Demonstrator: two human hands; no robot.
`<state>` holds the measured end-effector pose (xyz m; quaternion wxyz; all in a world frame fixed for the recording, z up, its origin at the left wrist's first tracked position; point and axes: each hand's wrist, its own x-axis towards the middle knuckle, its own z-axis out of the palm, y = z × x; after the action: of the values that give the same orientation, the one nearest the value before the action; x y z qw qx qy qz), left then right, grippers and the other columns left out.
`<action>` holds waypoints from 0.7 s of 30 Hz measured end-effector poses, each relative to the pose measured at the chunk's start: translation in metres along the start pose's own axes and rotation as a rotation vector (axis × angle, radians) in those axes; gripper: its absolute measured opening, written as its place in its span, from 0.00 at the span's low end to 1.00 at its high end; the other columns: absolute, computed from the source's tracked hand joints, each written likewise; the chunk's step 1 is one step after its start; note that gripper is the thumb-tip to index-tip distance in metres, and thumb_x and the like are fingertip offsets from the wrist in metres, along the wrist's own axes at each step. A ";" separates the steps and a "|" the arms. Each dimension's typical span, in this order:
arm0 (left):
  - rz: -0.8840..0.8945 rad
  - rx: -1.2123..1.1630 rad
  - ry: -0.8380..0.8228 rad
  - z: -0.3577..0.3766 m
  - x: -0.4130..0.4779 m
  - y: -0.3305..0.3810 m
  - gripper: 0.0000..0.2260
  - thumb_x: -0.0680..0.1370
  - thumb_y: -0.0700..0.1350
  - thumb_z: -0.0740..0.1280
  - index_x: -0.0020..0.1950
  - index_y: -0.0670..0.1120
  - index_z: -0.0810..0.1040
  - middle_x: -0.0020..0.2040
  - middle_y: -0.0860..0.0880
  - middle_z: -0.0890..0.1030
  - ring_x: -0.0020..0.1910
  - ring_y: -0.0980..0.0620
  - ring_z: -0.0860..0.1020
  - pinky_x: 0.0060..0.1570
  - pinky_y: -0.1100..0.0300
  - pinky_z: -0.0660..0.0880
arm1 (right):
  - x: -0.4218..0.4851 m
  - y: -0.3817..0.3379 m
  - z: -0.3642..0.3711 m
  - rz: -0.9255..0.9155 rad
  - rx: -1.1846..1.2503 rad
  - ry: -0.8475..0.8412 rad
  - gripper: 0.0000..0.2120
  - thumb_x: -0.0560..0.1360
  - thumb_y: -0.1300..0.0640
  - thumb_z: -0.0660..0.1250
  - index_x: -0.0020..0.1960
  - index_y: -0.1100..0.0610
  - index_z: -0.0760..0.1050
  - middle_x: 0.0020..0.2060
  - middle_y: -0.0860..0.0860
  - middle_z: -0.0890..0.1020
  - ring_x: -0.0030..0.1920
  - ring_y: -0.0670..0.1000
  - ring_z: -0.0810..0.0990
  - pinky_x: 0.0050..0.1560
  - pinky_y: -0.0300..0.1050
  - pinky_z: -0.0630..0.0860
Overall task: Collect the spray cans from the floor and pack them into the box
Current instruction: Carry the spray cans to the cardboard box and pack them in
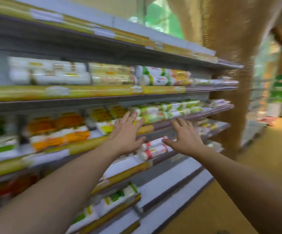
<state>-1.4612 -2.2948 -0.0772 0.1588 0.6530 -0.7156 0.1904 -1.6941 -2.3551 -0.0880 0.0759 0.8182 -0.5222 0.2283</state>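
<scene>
Scene: a person is standing close to a supermarket shelving unit point(93, 92), both bare arms stretching forward; the whole view is smearing with motion blur.
Left hand point(126, 132): is reaching toward the middle shelf, back of the hand facing the camera, fingers point(133, 116) spreading wide and holding nothing; whether the tips are touching the goods cannot be told.
Right hand point(185, 137): is hovering just right of the left hand, fingers point(179, 123) also splaying wide and holding nothing.
Goods: green-and-white wrapped packs point(167, 110) are lying on the shelf just beyond the fingertips; red-and-white packs point(155, 150) are lying one shelf lower, between the two hands; orange packs point(61, 130) are sitting farther left.
Spray cans and box: where they are cannot be told in this blurred view.
Surroundings: a pillar wrapped in woven tan material point(228, 53) is rising at the far right end of the shelves, and a tan floor point(263, 159) is running along the right.
</scene>
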 end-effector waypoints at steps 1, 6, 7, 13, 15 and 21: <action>-0.045 0.019 -0.003 -0.012 -0.024 -0.015 0.33 0.79 0.64 0.62 0.81 0.57 0.55 0.83 0.48 0.51 0.81 0.43 0.47 0.77 0.42 0.54 | -0.004 -0.024 0.004 -0.034 0.039 -0.009 0.44 0.73 0.28 0.62 0.81 0.47 0.55 0.80 0.55 0.59 0.77 0.61 0.59 0.74 0.60 0.63; -0.183 0.178 -0.026 -0.067 -0.132 -0.088 0.33 0.79 0.63 0.61 0.81 0.56 0.55 0.83 0.47 0.52 0.81 0.43 0.48 0.76 0.40 0.54 | -0.037 -0.155 0.018 -0.212 0.138 -0.041 0.43 0.74 0.28 0.63 0.81 0.46 0.54 0.80 0.54 0.57 0.77 0.61 0.59 0.73 0.60 0.63; -0.224 0.186 -0.010 -0.077 -0.154 -0.105 0.33 0.79 0.63 0.62 0.81 0.56 0.56 0.83 0.47 0.52 0.81 0.43 0.48 0.76 0.40 0.54 | -0.044 -0.184 0.019 -0.247 0.145 -0.034 0.44 0.73 0.28 0.62 0.81 0.46 0.54 0.81 0.54 0.57 0.77 0.61 0.59 0.74 0.60 0.62; -0.321 0.274 -0.021 -0.117 -0.281 -0.192 0.33 0.80 0.64 0.60 0.81 0.56 0.55 0.82 0.46 0.56 0.81 0.43 0.49 0.76 0.39 0.54 | -0.090 -0.339 0.030 -0.395 0.215 -0.043 0.43 0.73 0.28 0.63 0.81 0.45 0.55 0.80 0.54 0.59 0.78 0.60 0.58 0.74 0.60 0.62; -0.365 0.303 -0.062 -0.135 -0.335 -0.228 0.32 0.80 0.64 0.60 0.81 0.56 0.55 0.82 0.46 0.55 0.81 0.43 0.49 0.76 0.39 0.53 | -0.112 -0.401 0.039 -0.446 0.237 -0.059 0.43 0.74 0.28 0.63 0.81 0.46 0.55 0.80 0.53 0.58 0.78 0.59 0.57 0.74 0.60 0.61; -0.623 0.305 -0.142 -0.176 -0.507 -0.331 0.34 0.79 0.65 0.59 0.82 0.56 0.54 0.82 0.46 0.55 0.81 0.41 0.49 0.76 0.40 0.53 | -0.188 -0.576 0.067 -0.609 0.260 -0.169 0.43 0.74 0.28 0.63 0.81 0.46 0.55 0.80 0.53 0.58 0.79 0.58 0.56 0.75 0.59 0.58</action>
<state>-1.0868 -1.7920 -0.1424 0.0600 0.8676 -0.4549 0.1917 -1.2277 -1.9697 -0.1667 -0.0078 0.9554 -0.2247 0.1913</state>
